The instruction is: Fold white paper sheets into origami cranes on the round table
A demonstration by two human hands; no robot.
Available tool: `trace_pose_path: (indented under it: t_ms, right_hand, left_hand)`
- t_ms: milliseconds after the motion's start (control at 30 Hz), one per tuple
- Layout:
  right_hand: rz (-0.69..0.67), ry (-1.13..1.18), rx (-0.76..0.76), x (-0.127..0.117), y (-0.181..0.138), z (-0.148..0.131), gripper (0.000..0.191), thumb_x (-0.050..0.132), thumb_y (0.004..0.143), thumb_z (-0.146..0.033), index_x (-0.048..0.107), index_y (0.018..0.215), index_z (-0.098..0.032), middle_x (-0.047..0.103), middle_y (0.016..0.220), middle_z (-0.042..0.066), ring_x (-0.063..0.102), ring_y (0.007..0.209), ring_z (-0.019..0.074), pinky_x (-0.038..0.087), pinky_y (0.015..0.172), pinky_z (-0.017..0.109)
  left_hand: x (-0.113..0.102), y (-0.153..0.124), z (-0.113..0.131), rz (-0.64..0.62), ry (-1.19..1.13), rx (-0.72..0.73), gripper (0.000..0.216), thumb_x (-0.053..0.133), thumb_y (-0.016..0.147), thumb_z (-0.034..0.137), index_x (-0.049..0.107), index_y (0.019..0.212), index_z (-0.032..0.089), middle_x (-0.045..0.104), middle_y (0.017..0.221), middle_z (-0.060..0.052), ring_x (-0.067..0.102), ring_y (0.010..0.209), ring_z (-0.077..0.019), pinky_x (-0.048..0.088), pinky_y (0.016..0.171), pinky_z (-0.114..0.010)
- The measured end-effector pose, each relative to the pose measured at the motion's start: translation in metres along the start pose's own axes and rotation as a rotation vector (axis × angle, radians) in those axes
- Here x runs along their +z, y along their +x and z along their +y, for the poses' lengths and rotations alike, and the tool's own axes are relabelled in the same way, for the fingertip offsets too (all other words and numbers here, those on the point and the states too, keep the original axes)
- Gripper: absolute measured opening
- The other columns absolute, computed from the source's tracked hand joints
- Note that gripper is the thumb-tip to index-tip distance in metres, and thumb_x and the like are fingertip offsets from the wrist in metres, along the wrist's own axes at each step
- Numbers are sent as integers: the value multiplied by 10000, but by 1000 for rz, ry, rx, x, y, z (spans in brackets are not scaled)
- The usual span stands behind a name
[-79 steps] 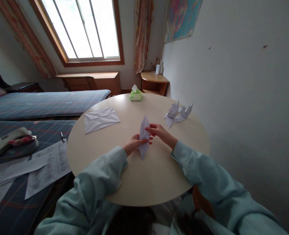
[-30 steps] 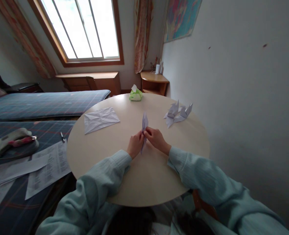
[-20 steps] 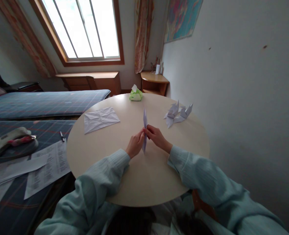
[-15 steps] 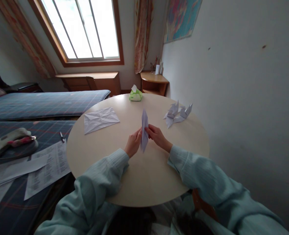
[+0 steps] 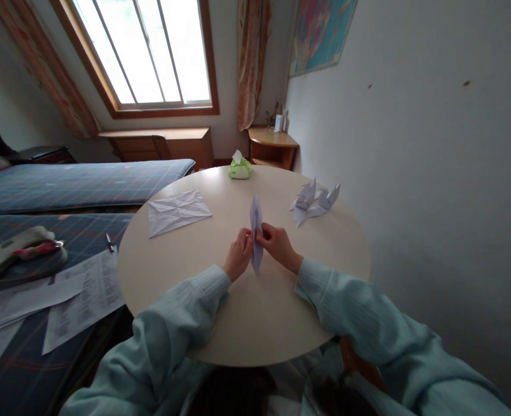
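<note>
A narrow piece of folded white paper (image 5: 256, 212) stands on edge between my two hands, above the middle of the round table (image 5: 264, 323). My left hand (image 5: 240, 252) is closed on its left side, fingers curled at the edge. From the right, my right hand (image 5: 278, 241) pinches the paper between thumb and fingers. Some of the fingertips are hidden behind the paper. Toward the right rim of the table stand folded paper figures (image 5: 311, 199) with upright points. A creased white sheet (image 5: 178, 211) lies flat on the left side.
A green tissue pack (image 5: 240, 169) sits at the table's far edge. Left of the table, a plaid bed (image 5: 86, 228) holds printed sheets (image 5: 82, 294), a pen (image 5: 109, 242) and a pale pouch-like item (image 5: 21, 251). A white wall (image 5: 433, 173) rises on the right.
Both hands have shifted slightly on the folded paper, and my left fingers are now more curled. The paper has turned a little and its layers show more. Everything else stays put.
</note>
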State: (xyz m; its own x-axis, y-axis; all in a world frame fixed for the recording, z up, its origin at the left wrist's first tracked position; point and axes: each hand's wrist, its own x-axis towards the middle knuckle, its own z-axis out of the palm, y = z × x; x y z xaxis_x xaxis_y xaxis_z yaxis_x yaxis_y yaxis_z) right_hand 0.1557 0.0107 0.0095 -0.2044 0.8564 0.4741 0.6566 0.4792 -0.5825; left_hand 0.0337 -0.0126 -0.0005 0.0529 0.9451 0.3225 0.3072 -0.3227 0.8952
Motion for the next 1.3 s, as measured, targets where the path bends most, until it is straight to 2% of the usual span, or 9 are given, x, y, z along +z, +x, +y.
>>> trace_pose_path:
  t_ms: [167,267,433,633,767,900,1100,1300]
  right_hand:
    - [-45,-137,-61,1,-4,-3,252,344,813,-297,458,623,-176,471,505,-11,379,448,92,206,469,213]
    - [-84,-180,-118,-1,-6,-5,286,278,852,-303,472,684,-177,519,555,13,417,471,106,208,480,223]
    - [-115,-133,-146,-2,-5,-6,273,293,851,-329,460,696,-179,533,584,25,436,492,117,212,481,227]
    - [-71,116,-27,1,0,1,280,285,835,-314,386,606,-189,429,486,-27,375,449,89,238,458,203]
    - [-37,199,18,2,1,3,232,345,807,-332,384,628,-190,426,507,-36,391,467,86,265,461,196]
    - [-7,277,28,1,1,2,220,388,786,-346,411,639,-184,460,557,-24,417,506,90,309,478,196]
    - [31,342,55,2,1,2,227,401,779,-368,435,656,-181,482,586,-13,437,532,98,344,491,203]
    - [48,320,32,4,0,5,218,404,780,-354,433,654,-179,468,585,-16,410,529,94,331,497,207]
  left_hand:
    - [-1,0,3,16,13,-12,122,412,770,272,390,687,186,396,500,70,367,446,-68,245,440,-175]
    - [-1,-1,5,66,53,-17,134,436,753,270,381,664,186,410,504,67,387,454,-68,254,448,-175]
    - [-1,-2,7,99,95,10,138,469,734,274,392,661,187,442,522,59,419,482,-72,284,475,-176]
    - [-2,6,2,42,-235,-90,238,505,710,391,410,753,177,514,562,39,464,496,-83,317,463,-176]
    - [-4,12,-4,53,-342,-178,295,518,694,442,472,680,151,467,516,48,411,466,-63,291,444,-171]
    - [-3,11,-4,58,-470,-268,321,582,639,446,484,620,141,453,515,52,399,466,-49,294,442,-166]
    - [-3,10,0,95,-692,-450,378,678,565,389,501,795,148,576,650,21,513,536,-65,375,509,-180]
    - [-5,11,0,-2,-840,-503,293,689,573,338,543,700,117,580,609,7,530,539,-69,402,541,-192]
